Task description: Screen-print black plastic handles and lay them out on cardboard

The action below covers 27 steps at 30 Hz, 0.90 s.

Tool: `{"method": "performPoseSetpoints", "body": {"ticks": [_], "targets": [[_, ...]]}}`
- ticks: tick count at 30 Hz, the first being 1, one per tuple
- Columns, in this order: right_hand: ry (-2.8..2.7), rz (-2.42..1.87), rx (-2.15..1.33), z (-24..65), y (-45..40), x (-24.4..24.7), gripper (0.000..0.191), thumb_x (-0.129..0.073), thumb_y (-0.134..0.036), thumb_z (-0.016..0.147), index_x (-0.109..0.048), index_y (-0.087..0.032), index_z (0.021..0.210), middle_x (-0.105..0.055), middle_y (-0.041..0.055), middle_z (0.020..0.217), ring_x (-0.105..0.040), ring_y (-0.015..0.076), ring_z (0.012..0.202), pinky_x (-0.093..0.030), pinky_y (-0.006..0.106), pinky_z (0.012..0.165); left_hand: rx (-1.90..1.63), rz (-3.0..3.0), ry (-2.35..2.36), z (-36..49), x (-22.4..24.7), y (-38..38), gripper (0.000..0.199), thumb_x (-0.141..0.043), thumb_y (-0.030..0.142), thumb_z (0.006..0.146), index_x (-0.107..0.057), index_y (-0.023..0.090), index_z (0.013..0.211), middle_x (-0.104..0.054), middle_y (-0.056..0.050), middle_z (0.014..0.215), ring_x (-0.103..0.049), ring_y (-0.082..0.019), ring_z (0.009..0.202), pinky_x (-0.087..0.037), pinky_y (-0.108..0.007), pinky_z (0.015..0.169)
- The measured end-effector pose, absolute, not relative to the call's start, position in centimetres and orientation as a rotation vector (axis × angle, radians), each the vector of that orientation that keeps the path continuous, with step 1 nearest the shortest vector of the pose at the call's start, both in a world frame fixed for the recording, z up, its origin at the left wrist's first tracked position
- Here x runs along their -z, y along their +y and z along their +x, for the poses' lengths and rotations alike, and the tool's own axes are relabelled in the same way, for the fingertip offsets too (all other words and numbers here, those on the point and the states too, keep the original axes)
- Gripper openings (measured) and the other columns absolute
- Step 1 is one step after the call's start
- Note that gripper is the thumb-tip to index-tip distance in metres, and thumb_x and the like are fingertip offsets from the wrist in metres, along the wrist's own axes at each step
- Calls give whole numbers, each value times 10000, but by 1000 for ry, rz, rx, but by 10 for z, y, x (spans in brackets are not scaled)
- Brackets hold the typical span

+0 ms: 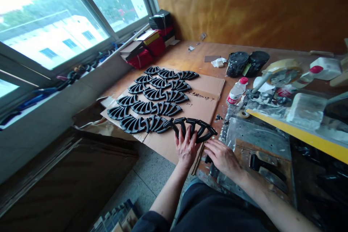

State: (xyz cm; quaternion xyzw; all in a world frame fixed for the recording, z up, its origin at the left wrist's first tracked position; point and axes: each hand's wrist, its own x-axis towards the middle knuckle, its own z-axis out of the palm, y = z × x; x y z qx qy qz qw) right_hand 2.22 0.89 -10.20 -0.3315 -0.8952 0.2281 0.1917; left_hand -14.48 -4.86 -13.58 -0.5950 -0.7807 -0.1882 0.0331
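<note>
My left hand [187, 149] lies with fingers spread over a fan of curved black pieces [192, 125] at the front edge of a cardboard sheet [160, 145]. The pieces look like ribbed plastic handles, leaning one on another. Just to the right, my right hand [224, 157] has its fingers stretched toward the right end of that fan; its thumb is hidden, and I see nothing held in it. Beyond my left hand, several more rows of the same black pieces [143, 105] cover the cardboard, which carries handwriting.
A plastic bottle with a red cap [237, 90], two black tubs [237, 64] and a tape roll [284, 69] stand right of the cardboard. A yellow-edged shelf [296, 134] juts in at right. Red boxes [140, 58] sit by the window; large cardboard [67, 177] stands lower left.
</note>
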Motion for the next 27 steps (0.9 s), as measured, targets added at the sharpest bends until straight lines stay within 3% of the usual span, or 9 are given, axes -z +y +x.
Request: {"method": "performPoseSetpoints", "body": {"ticks": [5, 9, 11, 14, 18, 27], "targets": [[-2530, -992, -658, 6, 28, 114, 289, -479, -236, 950, -695, -153, 1125, -649, 136, 1251, -595, 263, 1153, -486, 440, 1012, 506, -1845, -2345, -165, 141, -19, 491, -573, 447, 877, -584, 296, 1344, -443, -51, 1510, -227, -369, 1463, -147, -595, 1182], [-2618, -1034, -814, -15, 53, 139, 301, -514, -208, 921, -683, -166, 1167, -626, 130, 1296, -549, 258, 1238, -423, 427, 1077, 502, -1844, -2365, -188, 147, 31, 520, -594, 492, 851, -592, 293, 1331, -441, -43, 1513, -268, -372, 1439, -192, -569, 1169], [-2732, -1083, -924, -29, 69, 155, 379, -593, -226, 876, -644, -176, 1247, -558, 142, 1384, -469, 282, 1328, -354, 444, 1126, 517, -1861, -2371, -199, 148, 69, 510, -609, 512, 835, -617, 289, 1294, -459, -45, 1501, -301, -375, 1415, -221, -566, 1152], [-2901, -1177, -1022, -46, 87, 179, 645, -714, -285, 782, -525, -191, 1391, -322, 167, 1550, -236, 333, 1452, -234, 481, 1175, 533, -1945, -2364, -212, 149, 137, 494, -616, 538, 820, -633, 304, 1255, -472, -39, 1490, -328, -381, 1382, -263, -577, 1114], [-2930, -1169, -1081, -53, 92, 201, 850, -760, -380, 728, -404, -190, 1476, -128, 191, 1602, -39, 345, 1481, -148, 485, 1194, 520, -2072, -2357, -216, 152, 230, 478, -640, 545, 795, -655, 312, 1212, -500, -48, 1458, -334, -380, 1356, -287, -580, 1081], [-2801, -1108, -1287, -46, 97, 219, 880, -774, -419, 703, -394, -267, 1482, -145, 106, 1613, -94, 348, 1477, -200, 461, 1204, 416, -2023, -2670, -208, 191, 369, 421, -637, 536, 781, -714, 267, 1095, -548, -111, 1397, -427, -392, 1288, -338, -594, 1026]]}}
